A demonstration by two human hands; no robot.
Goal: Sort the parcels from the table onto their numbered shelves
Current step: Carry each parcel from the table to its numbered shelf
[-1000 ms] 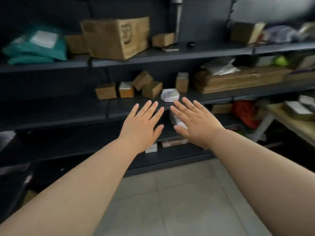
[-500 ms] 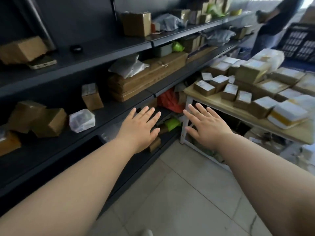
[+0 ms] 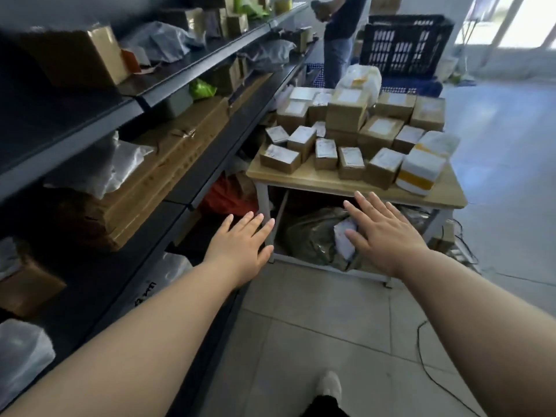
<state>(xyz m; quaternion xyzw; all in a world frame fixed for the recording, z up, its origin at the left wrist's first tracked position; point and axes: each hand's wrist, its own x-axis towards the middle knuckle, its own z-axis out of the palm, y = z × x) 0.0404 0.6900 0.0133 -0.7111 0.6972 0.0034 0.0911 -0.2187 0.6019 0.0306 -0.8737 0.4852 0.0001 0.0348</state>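
Note:
Several cardboard parcels (image 3: 349, 139) with white labels are heaped on a wooden table (image 3: 304, 179) ahead of me. A white and yellow parcel (image 3: 421, 173) lies at the heap's right end. Dark metal shelves (image 3: 210, 55) run along my left, holding boxes and plastic bags. My left hand (image 3: 243, 245) and my right hand (image 3: 382, 230) are stretched forward, palms down, fingers straight and spread, holding nothing. Both hang in the air short of the table's near edge.
Another person (image 3: 340, 34) stands beyond the table beside a black plastic crate (image 3: 406, 43). Bags (image 3: 316, 236) fill the space under the table. A long flat carton (image 3: 168, 170) lies on the middle shelf. A black cable (image 3: 421, 350) trails over the tiled floor at right.
My view has swung right from the shelves to the parcel table, which is now closer and centred. Both hands stay open and empty, a little further apart.

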